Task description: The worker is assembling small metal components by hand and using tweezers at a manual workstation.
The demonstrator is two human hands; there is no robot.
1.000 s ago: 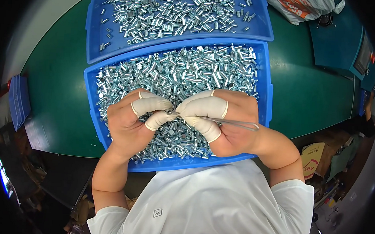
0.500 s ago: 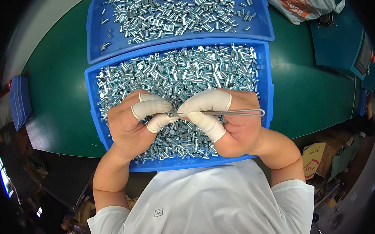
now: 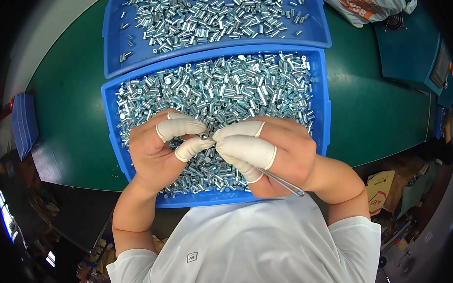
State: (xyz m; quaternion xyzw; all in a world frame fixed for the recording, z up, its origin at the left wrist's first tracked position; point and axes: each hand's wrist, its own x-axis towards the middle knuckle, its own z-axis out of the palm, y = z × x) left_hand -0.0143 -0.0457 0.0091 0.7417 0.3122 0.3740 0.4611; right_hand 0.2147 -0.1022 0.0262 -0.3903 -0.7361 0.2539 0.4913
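My left hand [image 3: 155, 146], with white finger cots on its fingers, pinches a small silvery metal sleeve [image 3: 203, 136] between thumb and forefinger. Facing it, my right hand [image 3: 282, 149] wears the same cots and grips slim metal tweezers [image 3: 285, 184]. Their bent, looped end sticks out below my palm toward the lower right, while the tip reaches the sleeve; whether it sits inside the opening I cannot tell. Both hands are held over the near blue tray [image 3: 326, 108], which is filled with loose metal sleeves [image 3: 234, 86] of the same kind.
Beyond it, a second blue tray [image 3: 320, 24] holds more sleeves, spread thinner. Both trays rest on a green table [image 3: 369, 112]. A plastic bag [image 3: 374, 6] and a dark teal machine [image 3: 407, 53] stand at the far right. Another blue bin [image 3: 24, 122] is at the left edge.
My right hand has turned, so the tweezers' looped end has swung from pointing right to pointing down and right. The left hand stays nearly still with the sleeve.
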